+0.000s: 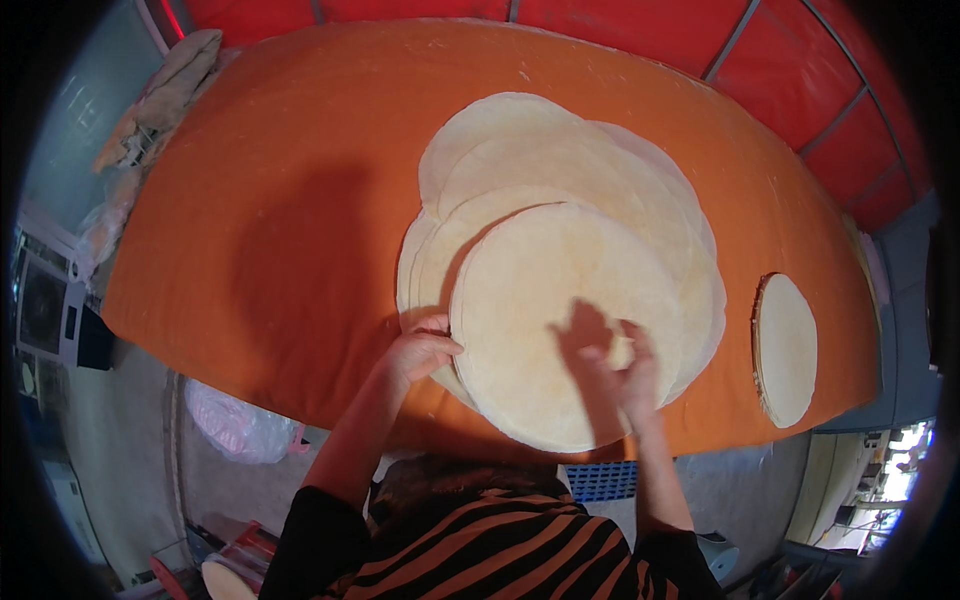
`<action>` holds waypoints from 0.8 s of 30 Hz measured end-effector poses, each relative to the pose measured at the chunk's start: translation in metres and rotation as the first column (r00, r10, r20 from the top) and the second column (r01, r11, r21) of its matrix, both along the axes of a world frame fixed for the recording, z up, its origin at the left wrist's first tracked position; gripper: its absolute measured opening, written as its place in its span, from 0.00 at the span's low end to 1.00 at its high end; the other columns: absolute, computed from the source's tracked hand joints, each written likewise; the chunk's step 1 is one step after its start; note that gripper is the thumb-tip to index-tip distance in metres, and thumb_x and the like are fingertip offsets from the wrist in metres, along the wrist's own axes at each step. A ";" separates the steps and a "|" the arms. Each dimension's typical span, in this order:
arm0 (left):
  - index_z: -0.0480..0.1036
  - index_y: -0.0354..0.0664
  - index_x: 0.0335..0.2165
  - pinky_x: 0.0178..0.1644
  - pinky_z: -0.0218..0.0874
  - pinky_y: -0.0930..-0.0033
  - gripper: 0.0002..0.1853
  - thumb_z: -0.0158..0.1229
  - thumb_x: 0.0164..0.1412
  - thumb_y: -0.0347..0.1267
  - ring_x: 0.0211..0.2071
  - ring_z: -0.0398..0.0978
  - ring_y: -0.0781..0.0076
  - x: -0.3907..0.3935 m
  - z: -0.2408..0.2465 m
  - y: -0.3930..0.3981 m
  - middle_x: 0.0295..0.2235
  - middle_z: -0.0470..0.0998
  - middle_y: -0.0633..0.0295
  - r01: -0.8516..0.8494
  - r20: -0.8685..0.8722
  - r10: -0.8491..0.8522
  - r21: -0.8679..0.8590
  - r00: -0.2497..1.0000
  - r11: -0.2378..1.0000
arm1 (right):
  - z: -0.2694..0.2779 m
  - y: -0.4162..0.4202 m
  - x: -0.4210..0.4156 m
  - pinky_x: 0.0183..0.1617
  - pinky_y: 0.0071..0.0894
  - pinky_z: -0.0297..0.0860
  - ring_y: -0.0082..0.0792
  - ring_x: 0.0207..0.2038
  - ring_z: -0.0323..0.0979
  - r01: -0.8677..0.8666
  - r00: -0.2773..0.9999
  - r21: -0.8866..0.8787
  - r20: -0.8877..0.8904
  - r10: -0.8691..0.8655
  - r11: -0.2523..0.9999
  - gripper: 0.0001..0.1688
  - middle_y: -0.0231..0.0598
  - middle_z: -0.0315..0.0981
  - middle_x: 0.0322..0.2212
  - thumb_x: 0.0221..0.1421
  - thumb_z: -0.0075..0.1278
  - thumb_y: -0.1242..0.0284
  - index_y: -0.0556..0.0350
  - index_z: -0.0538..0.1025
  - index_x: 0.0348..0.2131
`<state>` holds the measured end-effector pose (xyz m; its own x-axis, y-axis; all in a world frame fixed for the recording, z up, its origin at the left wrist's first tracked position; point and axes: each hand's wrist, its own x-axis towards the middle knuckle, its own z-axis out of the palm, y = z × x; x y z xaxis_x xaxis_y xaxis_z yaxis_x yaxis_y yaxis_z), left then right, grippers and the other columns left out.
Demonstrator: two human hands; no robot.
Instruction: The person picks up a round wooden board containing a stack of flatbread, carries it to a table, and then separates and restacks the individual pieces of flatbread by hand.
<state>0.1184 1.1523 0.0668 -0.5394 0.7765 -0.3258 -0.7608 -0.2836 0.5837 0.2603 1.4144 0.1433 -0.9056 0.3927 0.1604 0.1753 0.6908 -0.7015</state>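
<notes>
Round, thin, pale flatbreads lie in an overlapping, fanned-out pile [510, 157] on a table with an orange cloth [300, 97]. A top round flatbread [555, 262] sits nearest me, with more edges showing just under its left rim. My left hand [424, 349] pinches that left rim between thumb and fingers. Over its right half hovers my right hand [630, 367], slightly blurred, thumb and fingers apart and nothing between them. It casts a sharp shadow on the flatbread. Whether its fingertips touch the surface is hard to tell.
A smaller neat stack of round flatbreads [786, 351] rests near the table's right edge. Red panels [600, 30] border the far side. Crumpled cloth [176, 82] lies at the far left edge. Below the table are a plastic bag [240, 424] and a blue crate [602, 481].
</notes>
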 end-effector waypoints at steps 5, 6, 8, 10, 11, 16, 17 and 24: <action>0.66 0.31 0.39 0.43 0.60 0.68 0.20 0.50 0.41 0.15 0.38 0.70 0.66 0.002 0.000 0.010 0.36 0.72 0.55 0.011 -0.128 -0.002 0.069 0.992 0.998 | -0.021 -0.089 -0.027 0.51 0.42 0.54 0.49 0.49 0.57 -0.354 0.926 0.388 0.015 0.378 0.851 0.39 0.50 0.61 0.45 0.38 0.54 0.58 0.63 0.62 0.46; 0.66 0.32 0.38 0.42 0.61 0.69 0.20 0.51 0.41 0.15 0.37 0.70 0.67 0.003 -0.003 0.010 0.35 0.72 0.55 -0.017 -0.152 0.023 0.042 0.988 0.999 | -0.024 -0.096 -0.027 0.51 0.42 0.53 0.50 0.49 0.56 -0.351 0.930 0.443 0.061 0.363 0.825 0.39 0.50 0.60 0.45 0.39 0.53 0.56 0.64 0.63 0.46; 0.67 0.33 0.36 0.40 0.62 0.71 0.17 0.53 0.41 0.16 0.34 0.71 0.69 0.003 -0.014 0.009 0.33 0.73 0.57 -0.073 -0.165 0.062 -0.062 0.984 0.995 | -0.024 -0.101 -0.025 0.47 0.42 0.58 0.49 0.46 0.60 -0.346 0.927 0.496 0.049 0.373 0.796 0.36 0.49 0.62 0.43 0.38 0.53 0.57 0.65 0.65 0.42; 0.68 0.34 0.33 0.38 0.62 0.73 0.14 0.55 0.42 0.18 0.32 0.71 0.71 0.005 -0.013 0.012 0.30 0.73 0.58 -0.118 -0.158 0.095 -0.148 0.983 0.982 | -0.027 -0.104 -0.021 0.43 0.42 0.62 0.49 0.43 0.63 -0.396 0.909 0.488 0.090 0.406 0.778 0.30 0.51 0.63 0.40 0.39 0.51 0.61 0.68 0.67 0.38; 0.68 0.35 0.32 0.37 0.62 0.73 0.13 0.55 0.42 0.19 0.31 0.71 0.72 0.006 -0.012 0.013 0.28 0.73 0.59 -0.136 -0.149 0.109 -0.182 0.983 0.974 | -0.027 -0.106 -0.020 0.41 0.42 0.63 0.51 0.42 0.64 -0.443 0.891 0.453 0.130 0.434 0.774 0.27 0.54 0.64 0.38 0.40 0.49 0.65 0.71 0.68 0.36; 0.69 0.37 0.30 0.35 0.62 0.73 0.10 0.57 0.44 0.23 0.29 0.71 0.71 0.003 -0.020 0.010 0.28 0.73 0.58 -0.213 -0.036 0.210 -0.242 0.977 0.947 | -0.040 -0.128 -0.011 0.36 0.43 0.66 0.52 0.37 0.66 -0.342 0.891 0.648 -0.006 0.453 0.681 0.21 0.59 0.65 0.34 0.38 0.45 0.73 0.76 0.68 0.31; 0.69 0.37 0.32 0.36 0.62 0.72 0.10 0.57 0.46 0.26 0.29 0.71 0.71 0.004 -0.019 0.012 0.29 0.73 0.58 -0.221 -0.009 0.226 -0.249 0.974 0.943 | -0.041 -0.129 -0.009 0.37 0.43 0.65 0.53 0.37 0.66 -0.330 0.898 0.646 -0.009 0.439 0.688 0.21 0.60 0.65 0.35 0.39 0.45 0.73 0.76 0.67 0.33; 0.67 0.37 0.40 0.47 0.56 0.64 0.33 0.41 0.52 0.57 0.39 0.67 0.64 0.002 0.008 0.004 0.37 0.72 0.56 -0.044 0.167 0.038 0.027 0.985 0.999 | -0.028 -0.144 -0.004 0.40 0.44 0.65 0.54 0.41 0.65 -0.177 0.964 0.703 -0.018 0.266 0.689 0.29 0.61 0.63 0.41 0.41 0.42 0.75 0.73 0.60 0.45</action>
